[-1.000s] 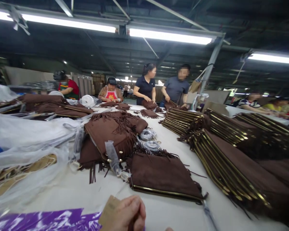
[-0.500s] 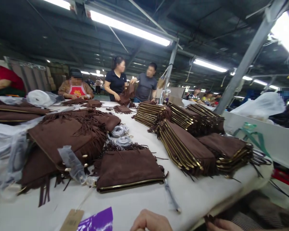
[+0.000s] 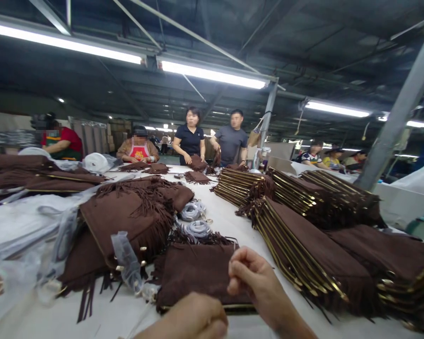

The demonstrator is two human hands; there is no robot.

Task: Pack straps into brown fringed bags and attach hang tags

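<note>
A dark brown fringed pouch (image 3: 198, 268) with a gold zip along its near edge lies flat in front of me. My right hand (image 3: 254, 278) is raised over the pouch's right side, thumb and fingertips pinched together. A thin sliver pokes up from that pinch, too small to name. Lower down, my left hand (image 3: 192, 318) is curled near the pouch's front edge. Whatever its fingers hold, if anything, is hidden. Behind the pouch sit coiled grey straps (image 3: 197, 229) in clear wrap. To the left, a larger brown fringed bag (image 3: 118, 221) carries a strip of clear plastic (image 3: 127, 256).
Stacks of brown pouches with gold zips (image 3: 297, 245) fill the table's right side. More brown pieces (image 3: 38, 174) and white plastic wrap (image 3: 24, 226) lie at left. Across the white table (image 3: 229, 221), two people stand handling brown pieces; others sit farther back.
Both hands have risen from the bottom edge; the right one has moved left over the pouch. My view has turned right and lifted. The paper tag and purple packet are out of sight.
</note>
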